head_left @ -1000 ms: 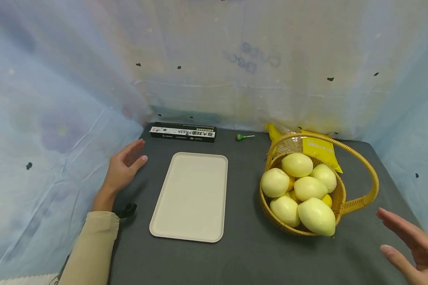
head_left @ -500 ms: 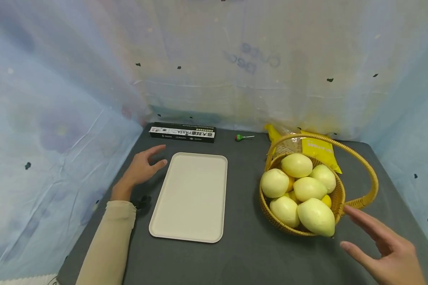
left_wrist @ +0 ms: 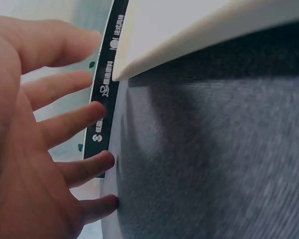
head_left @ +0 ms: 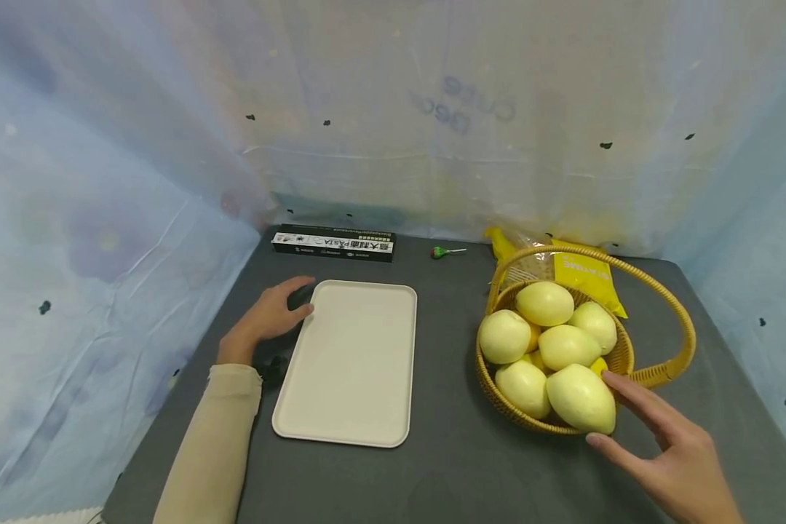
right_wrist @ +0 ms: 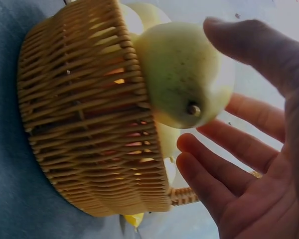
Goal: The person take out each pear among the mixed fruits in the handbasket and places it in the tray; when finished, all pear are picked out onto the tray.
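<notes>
In the head view my right hand is at the near right of a wicker basket. Its thumb and fingers spread around a large pale yellow-green fruit that sticks out over the rim. The right wrist view shows this fruit's dark stem end, with the thumb close to its side; firm contact cannot be told. My left hand is by the far left corner of a cream rectangular tray. Its fingers are spread and hold nothing in the left wrist view, below the tray's corner.
More pale fruits and some yellow pieces fill the basket, whose tall handle arches to the right. Behind it lies a yellow packet. A black pasta box and a lollipop lie along the table's back edge.
My right hand has moved left, from the table's right side to the fruit on the basket's near edge. My left hand has moved right to the tray's corner. Tray and basket stay put.
</notes>
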Available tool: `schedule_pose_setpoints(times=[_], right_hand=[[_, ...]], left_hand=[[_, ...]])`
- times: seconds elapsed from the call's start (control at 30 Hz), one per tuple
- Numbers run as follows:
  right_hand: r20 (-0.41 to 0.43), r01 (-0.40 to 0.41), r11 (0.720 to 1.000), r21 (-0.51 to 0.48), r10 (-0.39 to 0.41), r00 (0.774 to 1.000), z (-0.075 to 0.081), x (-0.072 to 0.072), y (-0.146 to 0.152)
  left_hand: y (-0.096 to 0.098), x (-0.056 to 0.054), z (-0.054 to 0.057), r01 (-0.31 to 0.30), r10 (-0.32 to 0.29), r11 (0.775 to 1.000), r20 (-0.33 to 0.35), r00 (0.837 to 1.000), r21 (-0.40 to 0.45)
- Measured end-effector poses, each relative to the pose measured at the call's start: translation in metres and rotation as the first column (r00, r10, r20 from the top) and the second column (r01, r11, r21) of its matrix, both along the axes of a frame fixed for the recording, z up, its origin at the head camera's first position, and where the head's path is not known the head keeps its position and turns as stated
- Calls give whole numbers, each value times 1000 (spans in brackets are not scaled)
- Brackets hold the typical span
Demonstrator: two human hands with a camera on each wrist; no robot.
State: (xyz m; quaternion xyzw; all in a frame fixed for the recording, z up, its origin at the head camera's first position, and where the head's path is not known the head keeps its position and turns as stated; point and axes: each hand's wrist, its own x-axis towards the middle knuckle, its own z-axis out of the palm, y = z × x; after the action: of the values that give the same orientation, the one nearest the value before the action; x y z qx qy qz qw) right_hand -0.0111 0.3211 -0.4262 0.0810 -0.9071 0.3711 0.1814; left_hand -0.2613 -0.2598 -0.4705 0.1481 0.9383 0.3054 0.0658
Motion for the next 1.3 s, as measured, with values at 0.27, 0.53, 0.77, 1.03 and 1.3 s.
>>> schedule_pose_setpoints(times=[0.27, 0.53, 0.77, 1.03, 1.3], right_hand=[[-15, 2, 1000, -29, -2, 1000, -11, -4, -5], [-39, 35, 999, -25, -36, 999, -14, -10, -9], [-32, 43, 997, -62, -45, 998, -16, -13, -8], [-21, 56, 993, -103, -59, 998, -11, -13, -9], [5, 11, 979, -202, -11, 1000, 1, -13, -9]], left_hand=[[-1, -3, -9, 61, -63, 994, -22, 998, -92], [-5, 1, -4, 60, -60, 993, 1, 998, -106], [-4, 1, 0, 66, -54, 988, 84, 995, -139], [-1, 0, -1, 65, -53, 988, 87, 995, -140], [-2, -1, 0, 57, -42, 988, 104, 994, -140]])
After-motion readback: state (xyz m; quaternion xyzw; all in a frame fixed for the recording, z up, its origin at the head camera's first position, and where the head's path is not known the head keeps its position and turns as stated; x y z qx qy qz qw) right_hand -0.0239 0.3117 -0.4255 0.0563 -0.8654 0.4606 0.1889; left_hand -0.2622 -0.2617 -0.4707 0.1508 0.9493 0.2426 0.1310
